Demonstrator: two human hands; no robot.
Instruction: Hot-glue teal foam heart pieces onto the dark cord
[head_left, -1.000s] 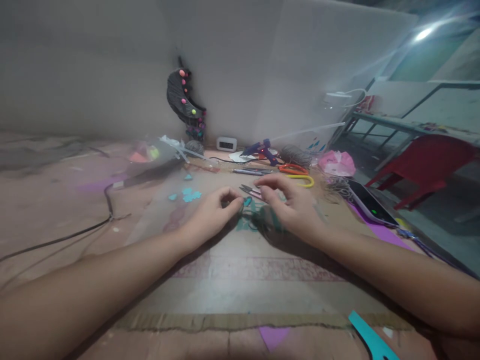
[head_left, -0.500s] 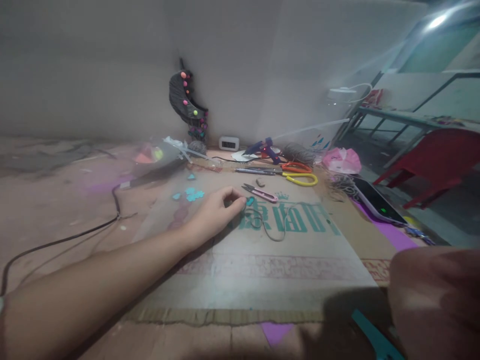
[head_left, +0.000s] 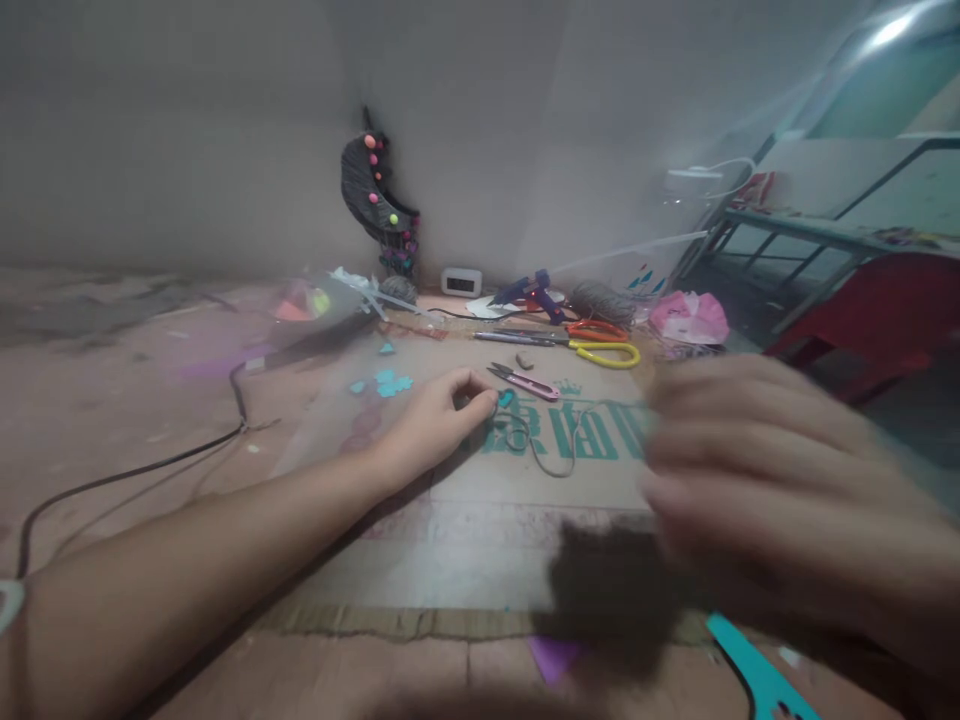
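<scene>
My left hand [head_left: 446, 418] rests on the printed cardboard sheet [head_left: 457, 580], thumb and forefinger pinched together on a small teal piece [head_left: 505, 398] that pokes out past the fingertips. From there a thin grey cord [head_left: 559, 473] curls to the right over the green lettering. Pink thread snips [head_left: 534, 386] lie just beyond the fingertips, beside a small greyish lump [head_left: 523, 361]. My right hand [head_left: 787, 470] hangs in the air at the right, large and smeared by motion, so its fingers are unclear. Several turquoise cut shapes [head_left: 390, 382] lie to the left of my left hand.
Scissors [head_left: 604, 354] with orange and yellow handles lie behind the snips. Further back are a glue gun [head_left: 536, 293], a small white clock [head_left: 460, 282] and a pink bag [head_left: 688, 318]. A decorated dark crescent [head_left: 364, 185] leans on the wall. A turquoise tool [head_left: 757, 665] lies at front right.
My right hand left the area by the snips, dropped to the lower right, then rose again at the right. My left hand stays in place, still pinching the teal piece.
</scene>
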